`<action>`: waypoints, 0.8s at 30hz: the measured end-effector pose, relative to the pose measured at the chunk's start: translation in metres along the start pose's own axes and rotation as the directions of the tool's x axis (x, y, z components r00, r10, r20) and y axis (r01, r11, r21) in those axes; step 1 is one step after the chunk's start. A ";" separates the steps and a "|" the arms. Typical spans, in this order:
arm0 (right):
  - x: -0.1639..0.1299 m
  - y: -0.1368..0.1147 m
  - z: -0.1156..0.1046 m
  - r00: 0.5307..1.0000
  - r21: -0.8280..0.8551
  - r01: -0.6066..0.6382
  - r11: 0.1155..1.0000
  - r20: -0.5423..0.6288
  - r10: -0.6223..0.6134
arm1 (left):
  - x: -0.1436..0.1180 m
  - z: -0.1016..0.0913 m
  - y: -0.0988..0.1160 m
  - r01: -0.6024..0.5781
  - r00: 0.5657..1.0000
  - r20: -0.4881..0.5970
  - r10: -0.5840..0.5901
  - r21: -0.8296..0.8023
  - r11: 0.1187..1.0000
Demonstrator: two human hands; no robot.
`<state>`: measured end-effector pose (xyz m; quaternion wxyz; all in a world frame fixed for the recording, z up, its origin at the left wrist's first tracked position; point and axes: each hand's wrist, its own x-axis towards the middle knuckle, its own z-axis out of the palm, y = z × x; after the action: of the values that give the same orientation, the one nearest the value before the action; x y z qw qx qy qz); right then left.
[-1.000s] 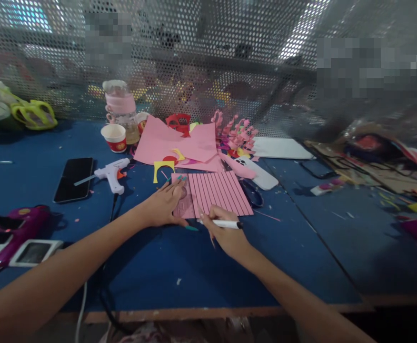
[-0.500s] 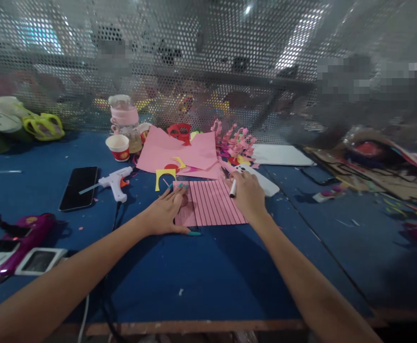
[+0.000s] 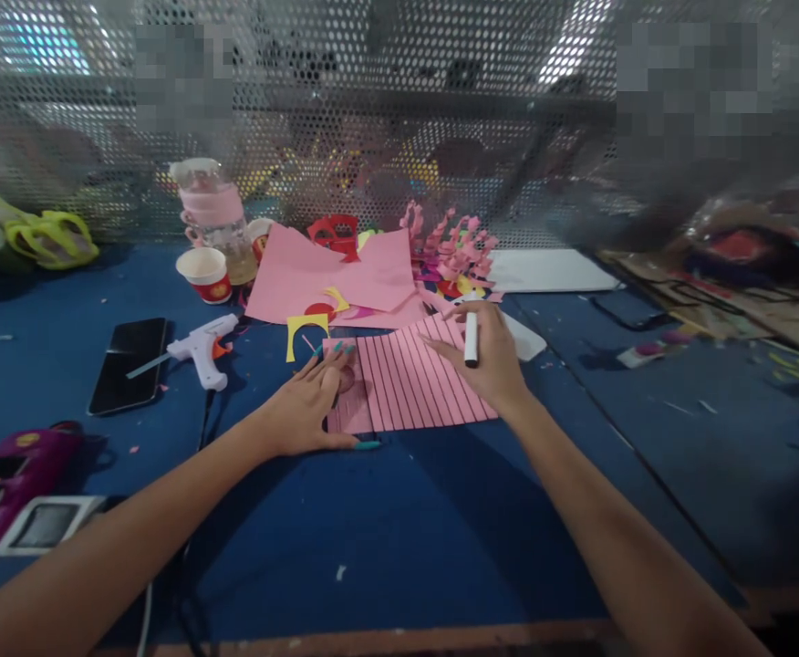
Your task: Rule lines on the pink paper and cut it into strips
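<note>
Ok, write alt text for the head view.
A left hand presses flat on a pink lined sheet on a blue table, while the right hand holds a white marker over it. A glue gun and phone lie left.

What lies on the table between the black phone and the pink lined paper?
In the head view, a white glue gun lies between the black phone and the pink lined paper, with bare blue table beside it.

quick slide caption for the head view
Left hand pins lined pink paper on blue table; right hand holds a marker.
</note>
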<state>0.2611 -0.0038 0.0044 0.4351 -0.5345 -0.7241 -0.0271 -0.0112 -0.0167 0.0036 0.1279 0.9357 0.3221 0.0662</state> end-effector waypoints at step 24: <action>-0.001 0.020 -0.004 0.997 -0.037 -0.023 0.999 0.072 0.025 | 0.000 -0.004 0.002 0.004 1.000 0.016 -0.004 0.042 0.999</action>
<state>0.2795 0.0026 -0.0024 0.3993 -0.5516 -0.7322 -0.0156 -0.0105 -0.0175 0.0077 0.1111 0.9380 0.3243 0.0519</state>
